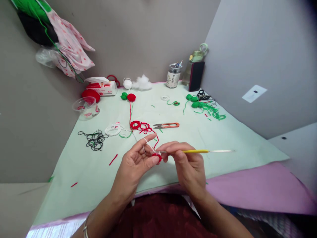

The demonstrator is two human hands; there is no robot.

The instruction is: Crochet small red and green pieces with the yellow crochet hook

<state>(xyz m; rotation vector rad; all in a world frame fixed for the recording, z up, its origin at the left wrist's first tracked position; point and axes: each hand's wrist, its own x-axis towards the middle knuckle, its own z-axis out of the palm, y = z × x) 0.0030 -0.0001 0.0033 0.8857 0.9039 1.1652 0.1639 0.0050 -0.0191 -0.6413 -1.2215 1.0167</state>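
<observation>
My left hand (135,165) pinches a small red crochet piece (157,156) between thumb and fingers, and white yarn (146,141) loops over its raised index finger. A crochet hook (195,151) with a yellow handle is gripped in my right hand (189,162). One thin metal end of the hook meets the top of the red piece; the other end sticks out to the right. Red yarn (156,140) runs from behind my hands to a loose red coil (141,126). The exact stitch at the hook tip is too small to make out.
Orange thread snips (166,125) lie just beyond my hands. Tangled black cord (95,140) and white yarn loops (116,129) are on the left. Green yarn pieces (210,109), a phone (196,76) and a pen cup (173,76) stand or lie farther back, near a tissue pack (105,87).
</observation>
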